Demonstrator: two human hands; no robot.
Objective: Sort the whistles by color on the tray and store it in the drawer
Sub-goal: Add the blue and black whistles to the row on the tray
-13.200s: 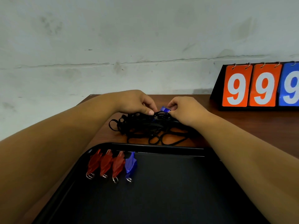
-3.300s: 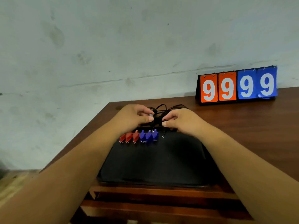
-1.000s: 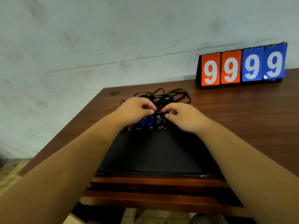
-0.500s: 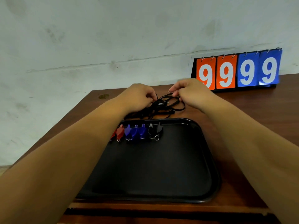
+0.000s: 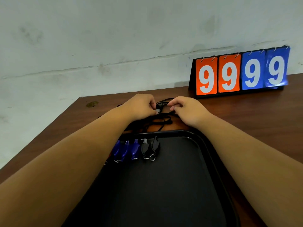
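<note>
A black tray (image 5: 164, 185) lies in front of me on the brown table. Along its far edge stand three blue whistles (image 5: 125, 149) and two black whistles (image 5: 150, 149) in a row; the red ones are mostly hidden under my left forearm. Beyond the tray lies a tangle of black lanyards (image 5: 161, 120). My left hand (image 5: 141, 106) pinches a black whistle (image 5: 158, 108) with a grey mouthpiece above that tangle. My right hand (image 5: 186, 110) pinches the lanyard clip at the whistle's ring.
A flip scoreboard (image 5: 239, 74) with orange and blue 9 cards stands at the back right against the white wall. The table's left edge runs diagonally past my left arm. A small stain (image 5: 92, 104) marks the far left corner.
Both hands stayed on the lanyard pile beyond the tray and closed on a black whistle there. The view shifted slightly; the row on the tray is unchanged since half a second ago.
</note>
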